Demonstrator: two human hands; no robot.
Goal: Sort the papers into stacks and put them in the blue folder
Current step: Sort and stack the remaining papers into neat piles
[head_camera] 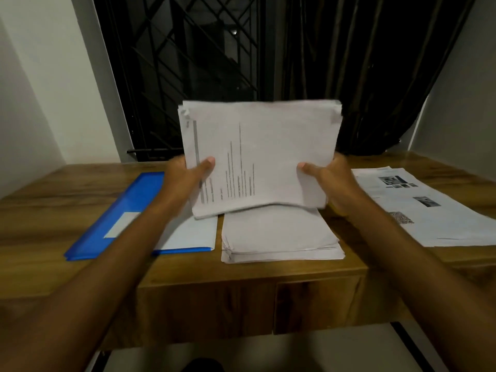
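Clearly, in the head view both hands hold one sheaf (263, 157) of printed sheets upright above the table (53, 210). The left hand (188, 173) grips its left edge and the right hand (330, 181) its right edge. Each thumb presses on the front page; the fingers behind are hidden. The sheaf's lower edge hangs just over a flat stack (279, 237) in the middle of the table. The blue folder (128, 205) lies to the left, partly under the left forearm, with some white paper (193, 234) on its right part. Whether that paper is inside the folder is hard to tell. A third pile (429, 210), with pictures printed on its top page, lies well apart on the right.

The sheaf's edges look ragged, so the sheets are probably not squared up. With only the thumbs clamping the front, a loose page could slide out of the bottom and land on the middle stack, mixing the two sorts. Swinging the sheaf left toward the folder could also catch that paper's corner and push it askew. Blur makes the print unreadable.
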